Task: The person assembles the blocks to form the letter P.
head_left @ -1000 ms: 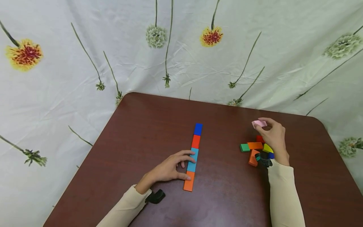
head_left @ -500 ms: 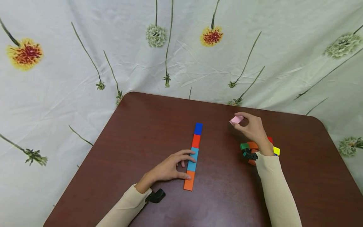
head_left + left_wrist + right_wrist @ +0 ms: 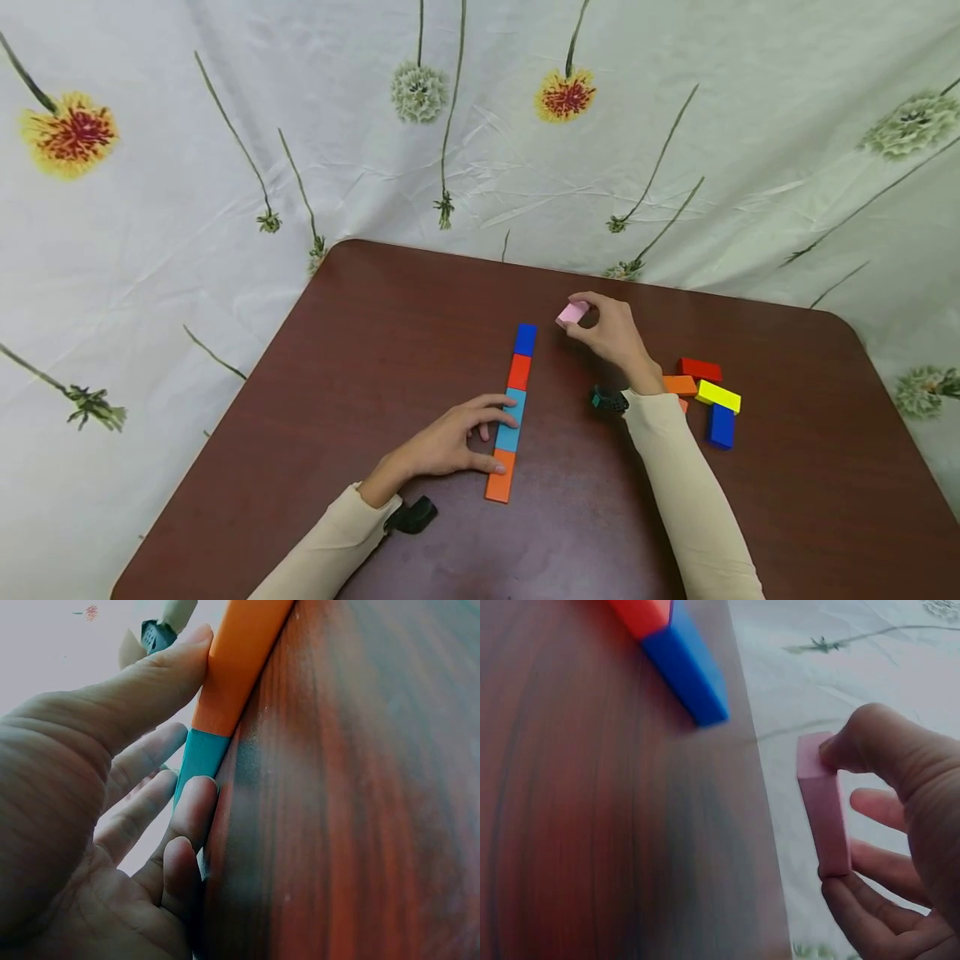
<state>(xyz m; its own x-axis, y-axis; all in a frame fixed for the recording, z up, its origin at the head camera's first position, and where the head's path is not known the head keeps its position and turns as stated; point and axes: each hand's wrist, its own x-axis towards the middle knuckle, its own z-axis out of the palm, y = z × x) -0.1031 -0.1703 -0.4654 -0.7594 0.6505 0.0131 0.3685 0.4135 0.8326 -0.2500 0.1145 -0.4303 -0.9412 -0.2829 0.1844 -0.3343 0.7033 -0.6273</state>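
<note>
A straight row of flat wooden blocks runs away over the table: an orange block [image 3: 498,487] nearest, a light-blue stretch [image 3: 507,438], a red block [image 3: 518,372] and a dark blue block [image 3: 526,339] at the far end. My left hand [image 3: 450,437] rests on the row from its left side, thumb on the orange block and fingertips on the light-blue part. Beyond the row's far end and to its right, my right hand [image 3: 611,333] pinches a pink block [image 3: 826,814] by its two ends, thumb on one and fingers on the other, held above the table.
Loose blocks lie at the right behind my right forearm: a red block [image 3: 701,369], a yellow block [image 3: 718,397], a blue block [image 3: 721,427] and partly hidden orange blocks [image 3: 679,385]. A flower-print cloth [image 3: 337,125] hangs behind the brown table [image 3: 390,325].
My right hand has carried the pink block leftward from above the loose blocks, close to the row's far end. The left hand and the row stay in place.
</note>
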